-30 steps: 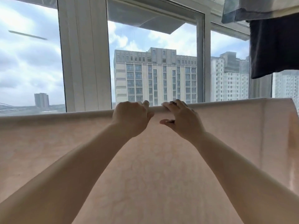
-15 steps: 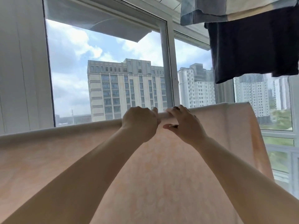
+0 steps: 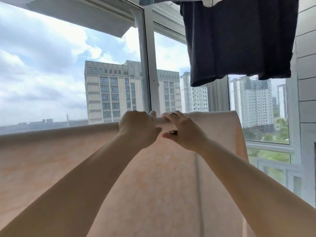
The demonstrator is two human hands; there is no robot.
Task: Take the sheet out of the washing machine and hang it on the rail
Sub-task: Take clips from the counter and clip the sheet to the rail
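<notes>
A pale peach sheet (image 3: 51, 159) hangs folded over a horizontal rail, which it hides along its whole top fold. The sheet fills the lower half of the head view and ends at its right edge (image 3: 239, 134). My left hand (image 3: 138, 129) is closed over the top fold near the middle. My right hand (image 3: 184, 132) sits right beside it, fingers curled over the fold and thumb under, a ring on one finger. The two hands nearly touch. No washing machine is in sight.
A dark navy garment (image 3: 239, 40) hangs from above at the upper right, with lighter laundry (image 3: 148, 0) over it. Large windows with a white frame post (image 3: 148, 65) stand behind the rail. A white panelled wall (image 3: 307, 100) closes the right side.
The view has swung to the right, so the sheet's right edge and the navy garment sit further in frame. Both hands stay together on the top fold.
</notes>
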